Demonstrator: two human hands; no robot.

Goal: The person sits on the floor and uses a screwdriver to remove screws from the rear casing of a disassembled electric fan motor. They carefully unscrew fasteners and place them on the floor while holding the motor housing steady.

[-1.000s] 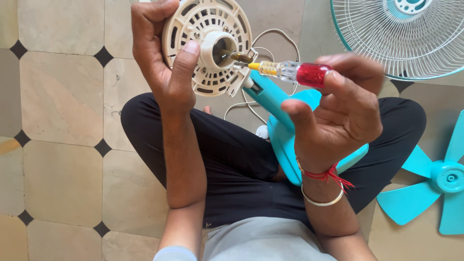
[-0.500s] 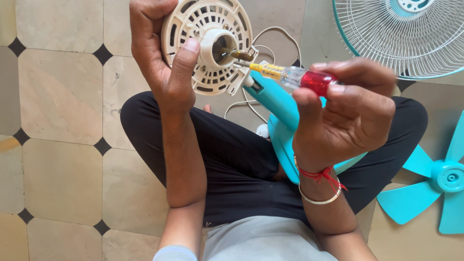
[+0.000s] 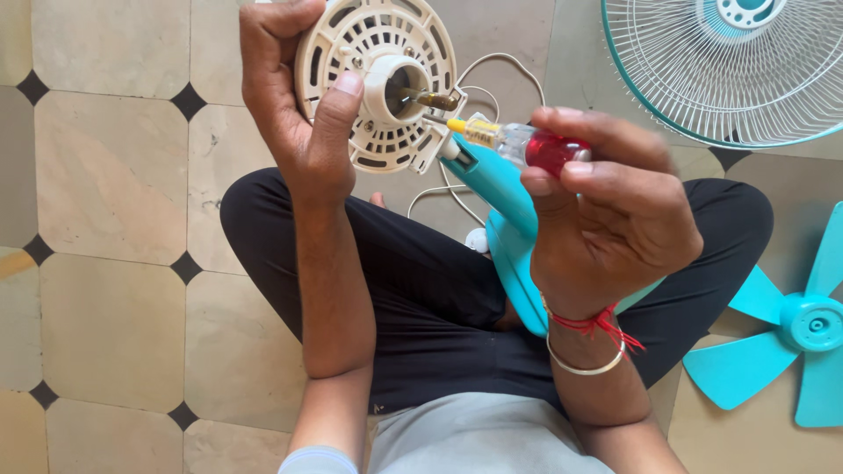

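The left hand point(image 3: 294, 114) is gripping the round cream fan motor cover point(image 3: 378, 79), with the thumb lying across its front and the other fingers hidden behind it. The top of the cover is cut off by the edge of the picture. The right hand point(image 3: 610, 219) is closed tight around a screwdriver point(image 3: 518, 145) with a red and clear handle. Most of the handle is hiding inside the fist. The metal tip is poking into the hole in the middle of the cover, and it is hard to see how deep it is going.

A teal fan stand point(image 3: 509, 228) is lying across the person's lap, and the right wrist is covering its lower part. A white cord point(image 3: 492, 75) is looping behind the cover and the stand, so part of it is out of sight.

The wire fan guard point(image 3: 729, 79) is resting on the tiled floor point(image 3: 105, 263) at the top right, cut off by the frame. The teal fan blade point(image 3: 808, 325) is lying at the right edge, also cut off. The floor on the left is showing lots of open room.
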